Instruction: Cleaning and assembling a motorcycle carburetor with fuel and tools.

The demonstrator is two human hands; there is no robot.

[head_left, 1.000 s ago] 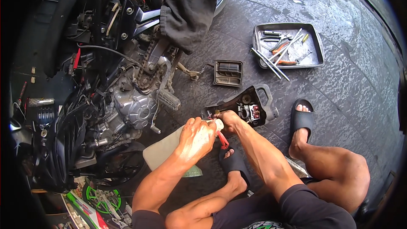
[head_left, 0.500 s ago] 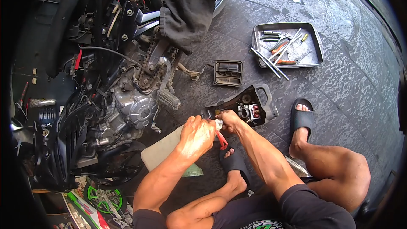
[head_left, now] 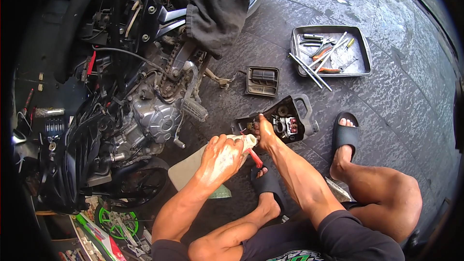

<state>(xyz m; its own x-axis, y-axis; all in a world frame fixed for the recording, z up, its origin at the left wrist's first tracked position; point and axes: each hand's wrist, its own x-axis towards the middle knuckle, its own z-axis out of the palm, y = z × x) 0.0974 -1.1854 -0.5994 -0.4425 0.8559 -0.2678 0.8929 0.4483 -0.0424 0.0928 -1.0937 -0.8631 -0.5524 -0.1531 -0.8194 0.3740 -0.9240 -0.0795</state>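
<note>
My left hand (head_left: 223,153) is wrapped round the neck end of a cream plastic jug (head_left: 187,168), which lies tilted with its pale open mouth (head_left: 250,140) toward the right. A red strip (head_left: 255,158) hangs below the mouth. Just past it, my right hand (head_left: 265,131) is closed at the near edge of a cut-open black plastic container (head_left: 305,116); whatever its fingers grip is hidden. Inside that container sits a metal carburetor (head_left: 285,124) with red parts, beside other small pieces.
A partly stripped motorcycle (head_left: 154,116) fills the left side. A dark cloth (head_left: 215,14) drapes by its wheel. Beyond the container are a small black tray (head_left: 262,92) and a metal tray (head_left: 363,53) with pliers and rods. My sandalled feet flank the work; a green wheel (head_left: 117,221) is lower left.
The jug's mouth has come into view, turned up and to the right. My right hand has moved off the jug's neck toward the black container.
</note>
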